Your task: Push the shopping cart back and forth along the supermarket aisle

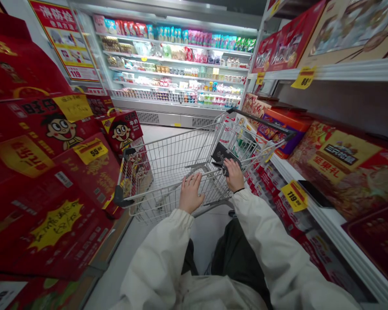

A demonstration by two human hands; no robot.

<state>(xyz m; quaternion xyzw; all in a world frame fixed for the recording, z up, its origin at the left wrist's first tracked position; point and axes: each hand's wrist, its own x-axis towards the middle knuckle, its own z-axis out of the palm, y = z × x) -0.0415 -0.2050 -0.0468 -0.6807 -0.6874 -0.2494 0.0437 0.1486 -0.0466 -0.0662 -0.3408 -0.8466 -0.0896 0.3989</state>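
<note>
A wire shopping cart [168, 150] stands sideways before me, its dark handle bar [261, 122] toward the right shelf. My left hand [191, 192] lies on the near side rim, fingers extended over the wire. Farther right, my right hand [234, 174] has its fingers bent over the same rim, beside a dark panel with small pictograms [222, 154] inside the cart. Part of that panel is hidden by the fingers. The cart's main basket shows bare wire.
Red gift boxes [64, 129] are stacked close on the left. Shelves with boxed goods [342, 159] run along the right, and a flat black object [315, 193] lies on a ledge there. A lit refrigerated display [181, 64] spans the back.
</note>
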